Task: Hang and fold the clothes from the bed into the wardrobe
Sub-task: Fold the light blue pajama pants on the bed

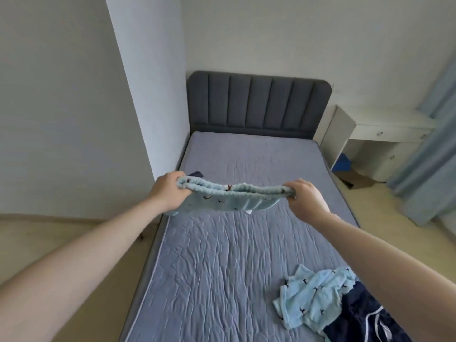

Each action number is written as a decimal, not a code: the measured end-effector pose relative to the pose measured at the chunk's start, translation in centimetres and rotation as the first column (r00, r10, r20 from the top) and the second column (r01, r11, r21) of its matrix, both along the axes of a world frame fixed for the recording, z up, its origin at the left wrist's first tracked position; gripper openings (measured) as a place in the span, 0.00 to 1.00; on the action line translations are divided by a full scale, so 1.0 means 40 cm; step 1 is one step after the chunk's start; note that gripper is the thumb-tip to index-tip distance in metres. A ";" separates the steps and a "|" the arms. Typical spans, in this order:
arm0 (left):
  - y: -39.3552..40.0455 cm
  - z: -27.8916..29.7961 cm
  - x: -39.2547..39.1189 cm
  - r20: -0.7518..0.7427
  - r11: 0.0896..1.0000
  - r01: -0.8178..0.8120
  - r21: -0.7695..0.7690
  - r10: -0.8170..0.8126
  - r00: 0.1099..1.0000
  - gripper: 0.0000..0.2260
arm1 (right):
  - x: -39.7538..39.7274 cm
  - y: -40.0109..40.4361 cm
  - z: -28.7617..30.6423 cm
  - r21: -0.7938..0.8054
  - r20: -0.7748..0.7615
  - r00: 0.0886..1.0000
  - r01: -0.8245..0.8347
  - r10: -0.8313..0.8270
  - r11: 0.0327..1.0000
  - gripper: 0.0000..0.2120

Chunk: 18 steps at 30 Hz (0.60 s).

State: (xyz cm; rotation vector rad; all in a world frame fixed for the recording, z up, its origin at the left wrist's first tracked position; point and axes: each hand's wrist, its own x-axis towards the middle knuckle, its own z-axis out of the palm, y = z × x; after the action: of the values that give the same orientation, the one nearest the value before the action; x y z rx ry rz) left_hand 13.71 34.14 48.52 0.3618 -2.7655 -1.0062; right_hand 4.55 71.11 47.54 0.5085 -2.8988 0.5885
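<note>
Both our left hand [170, 191] and right hand [304, 197] pinched the light, floppy, probably elastic-waisted pale-blue shorts [229, 197] at either end of the waistband.

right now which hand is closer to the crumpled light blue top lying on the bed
Right. The right hand is up the bed from the crumpled light blue top; the left hand is farther, across toward the bed's left edge.

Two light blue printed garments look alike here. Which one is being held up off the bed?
The light blue shorts, stretched by the waistband between the left hand and right hand. The matching light blue top lies crumpled on the bed.
</note>
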 end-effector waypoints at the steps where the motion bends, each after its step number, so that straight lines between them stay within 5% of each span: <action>1: -0.002 -0.082 0.018 0.058 1.000 0.001 0.009 -0.001 0.998 0.06 | 0.016 0.000 -0.077 0.030 0.069 0.998 -0.005 0.003 1.000 0.12; 10: 0.052 -0.723 0.307 0.553 0.996 -0.059 0.066 0.013 0.833 0.12 | 0.254 0.023 -0.675 0.256 0.564 0.826 -0.188 0.011 0.948 0.10; 18: 0.157 -1.122 0.588 0.698 0.996 -0.059 0.068 -0.005 0.716 0.17 | 0.489 0.091 -1.076 0.341 0.777 0.629 -0.398 -0.017 0.852 0.11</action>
State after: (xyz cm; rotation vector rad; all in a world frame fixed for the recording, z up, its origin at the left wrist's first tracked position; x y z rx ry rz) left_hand 37.22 40.41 3.65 0.9842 -3.3542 -1.1685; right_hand 24.10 74.74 4.50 0.8182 -3.8878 0.0332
